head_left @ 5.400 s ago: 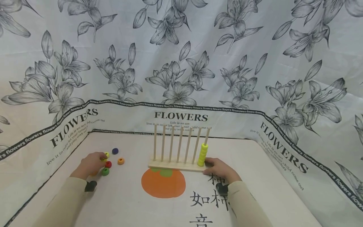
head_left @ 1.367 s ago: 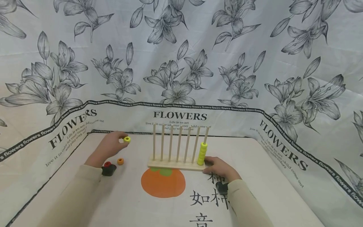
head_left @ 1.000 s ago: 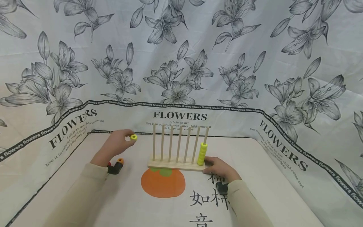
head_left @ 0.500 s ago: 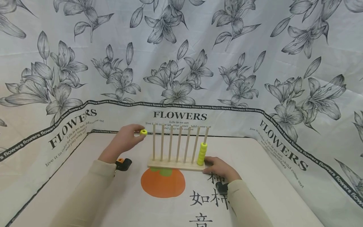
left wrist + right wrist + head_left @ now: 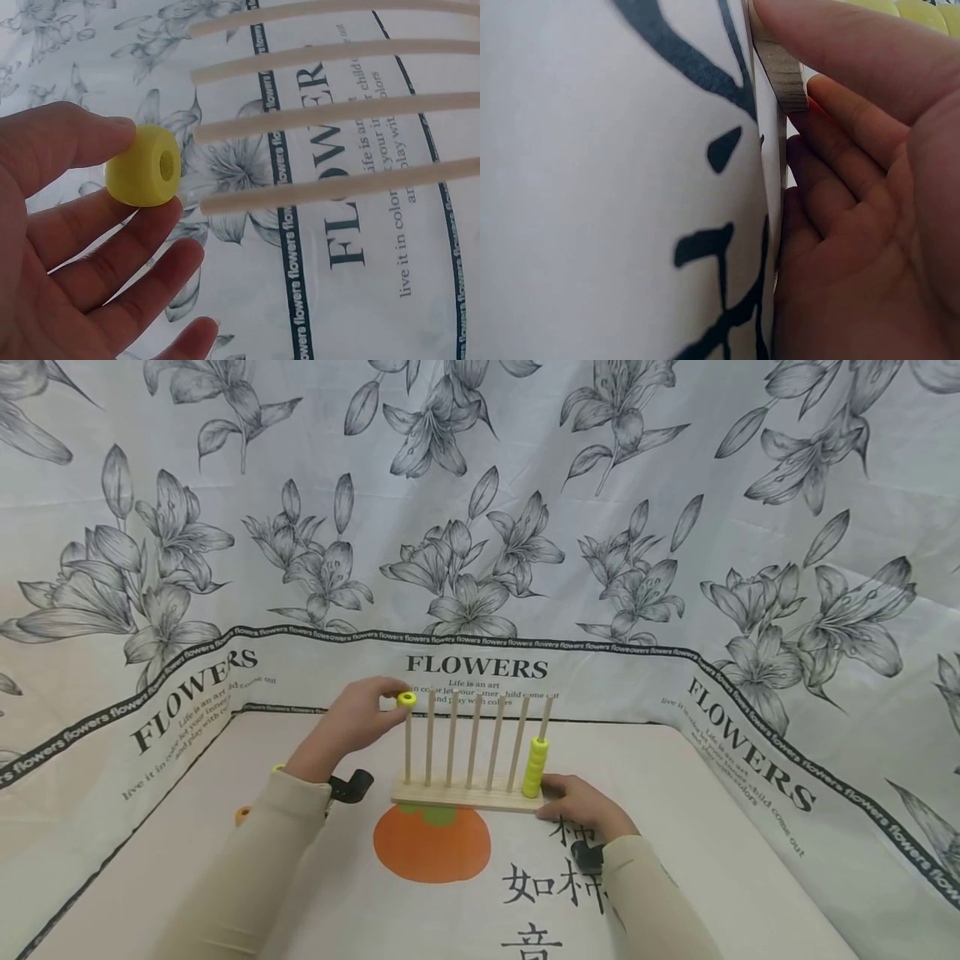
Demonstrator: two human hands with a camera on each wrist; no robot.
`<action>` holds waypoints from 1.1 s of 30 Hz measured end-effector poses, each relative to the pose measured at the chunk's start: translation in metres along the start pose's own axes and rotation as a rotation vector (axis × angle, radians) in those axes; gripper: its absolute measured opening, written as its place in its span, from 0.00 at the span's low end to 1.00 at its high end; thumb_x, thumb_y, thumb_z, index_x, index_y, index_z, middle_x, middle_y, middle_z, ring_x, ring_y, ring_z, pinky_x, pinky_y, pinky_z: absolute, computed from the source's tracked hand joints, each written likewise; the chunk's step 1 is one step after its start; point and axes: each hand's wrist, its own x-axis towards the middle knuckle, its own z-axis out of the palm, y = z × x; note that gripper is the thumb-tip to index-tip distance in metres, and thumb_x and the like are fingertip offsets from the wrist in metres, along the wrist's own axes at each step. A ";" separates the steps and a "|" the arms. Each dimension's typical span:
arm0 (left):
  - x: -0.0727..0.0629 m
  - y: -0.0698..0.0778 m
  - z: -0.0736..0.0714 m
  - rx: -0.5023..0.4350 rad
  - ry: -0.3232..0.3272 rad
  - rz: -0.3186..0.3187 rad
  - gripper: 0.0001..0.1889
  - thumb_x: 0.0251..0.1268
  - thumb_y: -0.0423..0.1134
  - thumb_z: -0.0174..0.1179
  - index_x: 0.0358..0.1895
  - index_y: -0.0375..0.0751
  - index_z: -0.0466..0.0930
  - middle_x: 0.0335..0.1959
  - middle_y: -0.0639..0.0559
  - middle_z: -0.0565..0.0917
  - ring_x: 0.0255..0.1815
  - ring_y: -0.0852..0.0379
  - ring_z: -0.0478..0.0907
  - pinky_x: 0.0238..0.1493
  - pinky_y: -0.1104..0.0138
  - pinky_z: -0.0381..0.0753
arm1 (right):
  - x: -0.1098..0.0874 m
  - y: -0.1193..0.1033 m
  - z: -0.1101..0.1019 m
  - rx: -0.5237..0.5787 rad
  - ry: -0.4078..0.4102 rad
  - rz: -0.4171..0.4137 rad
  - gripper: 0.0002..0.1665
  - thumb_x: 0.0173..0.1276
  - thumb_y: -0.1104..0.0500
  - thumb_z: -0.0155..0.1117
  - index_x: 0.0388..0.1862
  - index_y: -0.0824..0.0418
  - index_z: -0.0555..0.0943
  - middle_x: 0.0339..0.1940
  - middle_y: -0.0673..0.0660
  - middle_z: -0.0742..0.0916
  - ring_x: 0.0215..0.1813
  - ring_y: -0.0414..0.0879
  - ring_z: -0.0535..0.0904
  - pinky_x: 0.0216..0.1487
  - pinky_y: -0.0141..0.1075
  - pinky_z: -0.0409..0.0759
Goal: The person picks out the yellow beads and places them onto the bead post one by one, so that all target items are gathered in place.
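Note:
My left hand pinches a yellow bead between thumb and fingertips, its hole showing. The bead is at the top of the leftmost peg in the head view; in the left wrist view it is off the peg tips, with a small gap. My right hand grips the right end of the wooden base, thumb in front and fingers behind; the base's end shows in the right wrist view. Several yellow beads are stacked on the rightmost peg. The pegs between carry no beads.
An orange bead lies on the table at left, partly behind the left sleeve. A yellow bead's edge peeks out above that sleeve. The white cloth bears a printed orange persimmon and black characters.
My left hand has picked up a yellow bead from the left and carried it right and upward to the leftmost peg's top. The right hand keeps its grip on the base.

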 end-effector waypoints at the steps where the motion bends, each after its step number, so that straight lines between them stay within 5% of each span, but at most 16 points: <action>1: 0.001 0.002 0.001 -0.005 -0.002 0.003 0.19 0.67 0.42 0.58 0.59 0.40 0.78 0.58 0.43 0.81 0.60 0.42 0.76 0.59 0.49 0.77 | 0.000 0.000 0.000 0.001 0.000 0.002 0.45 0.51 0.44 0.74 0.69 0.50 0.72 0.71 0.55 0.74 0.75 0.59 0.63 0.73 0.63 0.56; 33: 0.037 0.062 0.022 -0.043 -0.010 0.107 0.21 0.68 0.45 0.59 0.61 0.43 0.77 0.59 0.46 0.81 0.60 0.47 0.77 0.56 0.54 0.80 | 0.002 0.000 0.001 -0.008 0.002 -0.004 0.44 0.52 0.44 0.74 0.69 0.48 0.72 0.71 0.55 0.74 0.75 0.59 0.63 0.72 0.64 0.56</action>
